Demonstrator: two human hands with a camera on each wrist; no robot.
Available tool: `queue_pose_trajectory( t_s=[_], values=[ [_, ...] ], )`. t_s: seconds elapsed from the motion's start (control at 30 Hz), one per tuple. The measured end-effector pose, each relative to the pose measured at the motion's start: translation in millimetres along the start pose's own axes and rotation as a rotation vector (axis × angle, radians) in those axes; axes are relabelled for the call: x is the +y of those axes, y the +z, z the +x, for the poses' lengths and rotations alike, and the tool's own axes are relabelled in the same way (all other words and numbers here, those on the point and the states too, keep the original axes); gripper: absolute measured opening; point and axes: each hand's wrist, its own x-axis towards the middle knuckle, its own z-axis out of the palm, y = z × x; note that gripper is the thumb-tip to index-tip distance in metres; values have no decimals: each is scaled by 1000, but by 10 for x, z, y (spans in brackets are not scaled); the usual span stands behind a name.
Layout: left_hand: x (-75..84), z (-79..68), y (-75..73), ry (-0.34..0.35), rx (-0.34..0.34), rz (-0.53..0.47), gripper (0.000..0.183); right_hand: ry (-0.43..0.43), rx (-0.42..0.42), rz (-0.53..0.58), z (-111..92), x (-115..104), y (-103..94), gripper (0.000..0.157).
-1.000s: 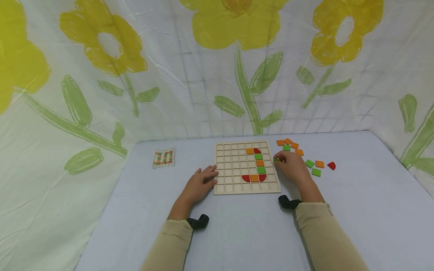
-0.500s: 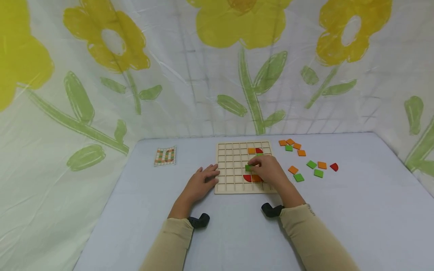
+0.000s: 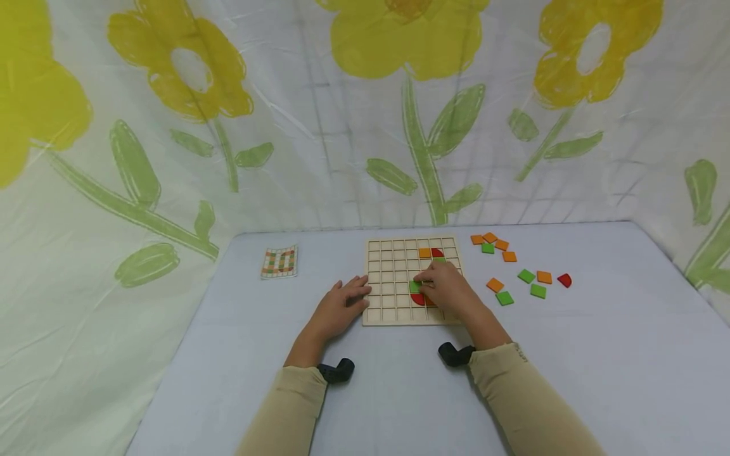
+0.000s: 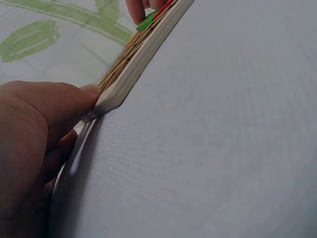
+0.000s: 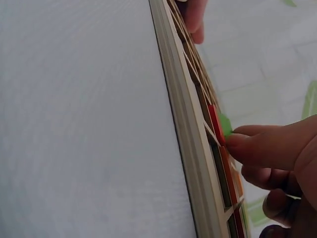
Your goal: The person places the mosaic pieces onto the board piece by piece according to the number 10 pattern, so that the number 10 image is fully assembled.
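Observation:
A wooden grid board lies on the table with orange, green and red tiles set in some of its squares. My right hand pinches a green square tile at the board, just above a red quarter-round tile. In the right wrist view, thumb and fingertip meet on the green tile, which stands a bit proud of the grid, tilted. My left hand rests against the board's left edge with its fingers loosely extended; the left wrist view has its thumb at the board's corner. The right hand covers several placed tiles.
Right of the board, loose orange tiles, green tiles and one red tile lie scattered. A small pattern card lies at the back left. Behind the table hangs a flower-painted white cloth.
My right hand has carried the green tile from the board's right side leftward over the grid, then lowered it slightly toward the square above the red tile. The left hand stays put.

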Motion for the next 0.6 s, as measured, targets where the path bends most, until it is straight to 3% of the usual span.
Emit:
queue_pose_trajectory(
  t_s=[0.3, 0.6],
  values=[
    [-13, 1, 10, 5, 4, 4, 38, 17, -43, 9, -14, 34, 1, 22],
    [2, -1, 5, 8, 9, -1, 38, 165, 26, 73, -72, 272, -230, 31]
  ],
)
